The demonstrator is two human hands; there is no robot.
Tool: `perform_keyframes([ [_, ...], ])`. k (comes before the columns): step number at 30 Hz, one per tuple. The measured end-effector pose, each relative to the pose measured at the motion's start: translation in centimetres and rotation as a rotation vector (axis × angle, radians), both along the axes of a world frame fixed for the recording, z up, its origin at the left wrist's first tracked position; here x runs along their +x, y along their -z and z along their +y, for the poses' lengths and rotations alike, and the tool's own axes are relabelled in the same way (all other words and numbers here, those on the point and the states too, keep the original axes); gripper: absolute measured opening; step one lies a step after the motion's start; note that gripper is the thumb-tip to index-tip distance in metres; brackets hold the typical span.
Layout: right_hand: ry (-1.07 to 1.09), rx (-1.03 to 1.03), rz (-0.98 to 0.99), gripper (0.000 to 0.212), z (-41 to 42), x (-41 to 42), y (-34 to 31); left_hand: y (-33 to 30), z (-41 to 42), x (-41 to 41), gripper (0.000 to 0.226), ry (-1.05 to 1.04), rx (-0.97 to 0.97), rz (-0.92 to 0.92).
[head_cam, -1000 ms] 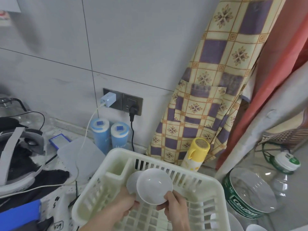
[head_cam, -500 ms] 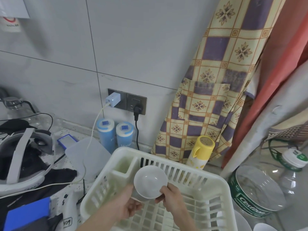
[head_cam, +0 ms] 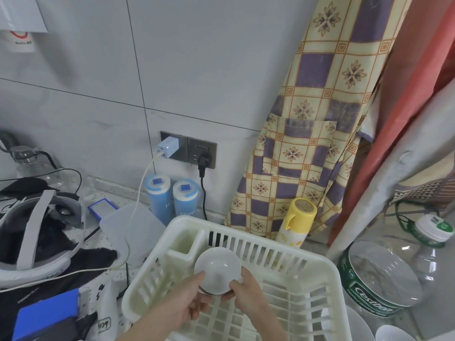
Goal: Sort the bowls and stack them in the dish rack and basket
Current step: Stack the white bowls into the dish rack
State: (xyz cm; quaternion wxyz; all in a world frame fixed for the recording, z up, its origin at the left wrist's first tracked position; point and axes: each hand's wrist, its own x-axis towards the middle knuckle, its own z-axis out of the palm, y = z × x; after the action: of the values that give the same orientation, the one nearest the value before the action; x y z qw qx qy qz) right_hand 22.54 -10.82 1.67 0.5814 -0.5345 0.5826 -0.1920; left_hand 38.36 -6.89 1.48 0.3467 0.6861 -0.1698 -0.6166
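A small white bowl (head_cam: 218, 269) stands tilted on its edge inside the white plastic dish rack (head_cam: 317, 264), next to the rack's cutlery compartment. My left hand (head_cam: 187, 301) grips its lower left rim. My right hand (head_cam: 246, 296) pinches its lower right rim. A second bowl seems to sit just behind it, mostly hidden. More white dishes (head_cam: 391, 334) peek in at the bottom right corner.
A yellow-capped bottle (head_cam: 296, 221) and a hanging patterned apron (head_cam: 317, 134) stand behind the rack. Right of it lies a clear Cestbon jug (head_cam: 379, 281). To the left are two blue canisters (head_cam: 172, 200), cables, a plastic lid, a headset (head_cam: 32, 232) and a blue box.
Both hands have lowered the bowl deeper into the rack and closer to the cutlery compartment, settling it against the bowl behind. The view has shifted slightly.
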Motion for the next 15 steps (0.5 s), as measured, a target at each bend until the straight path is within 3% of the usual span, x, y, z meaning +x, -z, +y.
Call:
perform_keyframes([
  [8,-0.065,-0.063,0.036,0.056,0.14,0.01,0.49,0.71,0.00,0.04,0.018,0.118,-0.063,-0.108],
  [15,-0.029,-0.004,0.119,0.048,0.28,-0.36,0.53,0.99,-0.18,0.05,0.020,0.102,-0.076,-0.054],
])
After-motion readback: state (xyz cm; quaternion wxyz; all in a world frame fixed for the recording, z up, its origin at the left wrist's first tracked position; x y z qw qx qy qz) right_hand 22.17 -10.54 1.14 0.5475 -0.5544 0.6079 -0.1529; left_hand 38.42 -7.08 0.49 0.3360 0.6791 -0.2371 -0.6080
